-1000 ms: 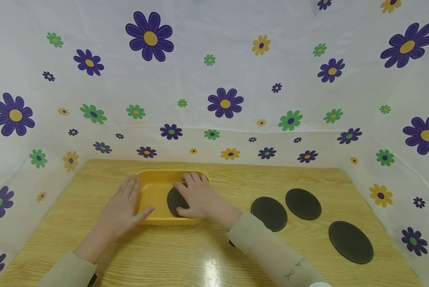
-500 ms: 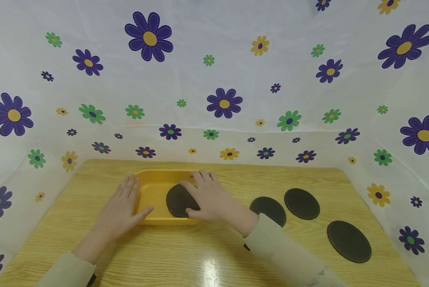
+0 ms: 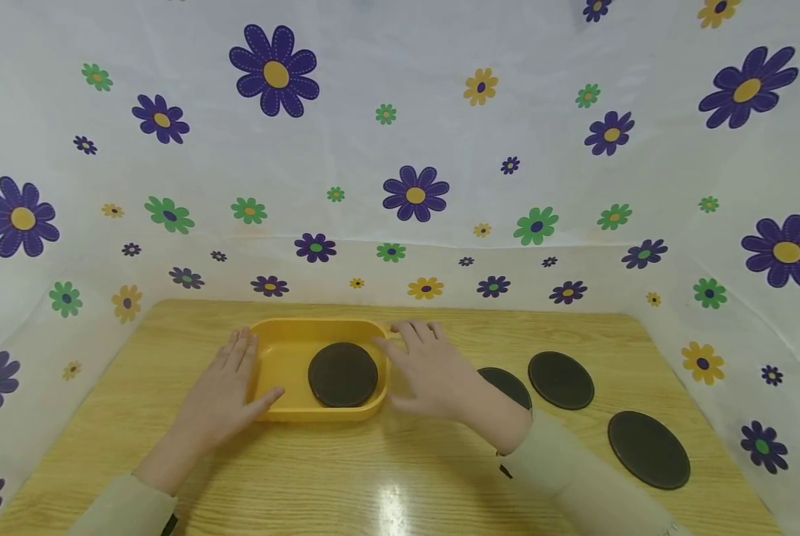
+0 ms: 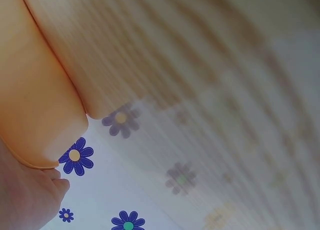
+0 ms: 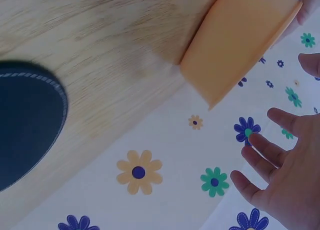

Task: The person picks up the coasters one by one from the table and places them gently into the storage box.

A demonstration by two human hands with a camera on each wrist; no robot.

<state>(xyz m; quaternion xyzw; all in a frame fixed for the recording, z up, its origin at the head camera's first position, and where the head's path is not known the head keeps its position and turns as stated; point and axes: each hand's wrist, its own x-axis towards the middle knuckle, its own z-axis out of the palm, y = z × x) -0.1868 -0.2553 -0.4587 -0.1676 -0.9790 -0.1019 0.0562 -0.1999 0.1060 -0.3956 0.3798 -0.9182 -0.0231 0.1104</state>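
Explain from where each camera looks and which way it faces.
On the head: looks forward and down at yellow tray and black discs; left hand, right hand and sleeves show.
On the left wrist: looks past the tray toward flowered cloth; some left hand shows.
On the right wrist: faces tray, one disc and cloth; right hand shows, apparently some left too.
Head and right wrist share tray, right hand.

A small screened-off indoor space was shown, formed around a yellowish, wood-grained table (image 3: 292, 476) with rounded far corners. Its far, left and right sides were enclosed by a creased white sheet (image 3: 346, 149) printed with purple, green and yellow flowers (image 3: 276, 74). Whatever lay beyond was hidden by that sheet, so whether a home, a lab or a workshop was shown could not be told.
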